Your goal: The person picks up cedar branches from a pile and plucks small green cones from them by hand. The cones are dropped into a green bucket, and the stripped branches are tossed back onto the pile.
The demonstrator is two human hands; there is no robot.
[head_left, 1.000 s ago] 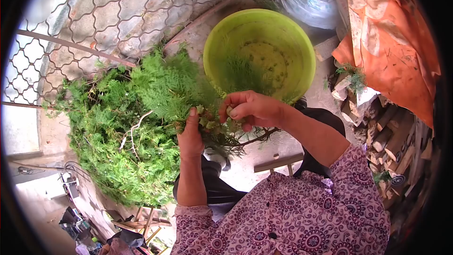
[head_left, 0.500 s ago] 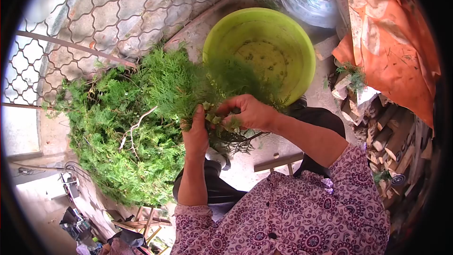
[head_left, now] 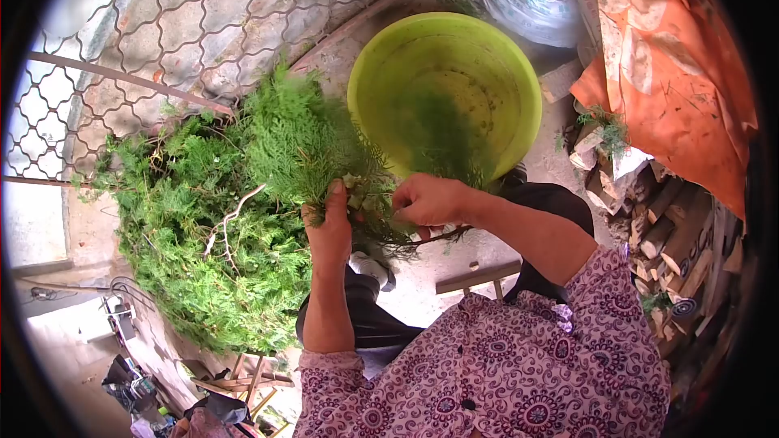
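My left hand (head_left: 329, 227) is closed around a bunch of green evergreen sprigs (head_left: 296, 146), with the thumb pressed along the stems. Small pale green cones show beside the thumb. My right hand (head_left: 434, 199) is curled in a pinch on a leafy evergreen branch (head_left: 442, 126), whose blurred foliage extends over the basin's near side. Part of the branch, with dark thin twigs, runs below the fingers; exactly where they grip it is hidden. Just beyond my hands stands a yellow-green basin (head_left: 442, 24) with small bits on its bottom.
A large heap of cut evergreen branches (head_left: 219, 276) lies at left, against a wire mesh (head_left: 187, 16). Stacked firewood (head_left: 682, 235) lies at right beneath an orange sheet (head_left: 673, 89). A white sack (head_left: 527, 0) stands behind the basin. A low wooden stool (head_left: 479, 277) is near my knees.
My right hand has moved slightly right and down, away from the left, and its fingers have curled in more. The left hand has shifted a little left with its bunch.
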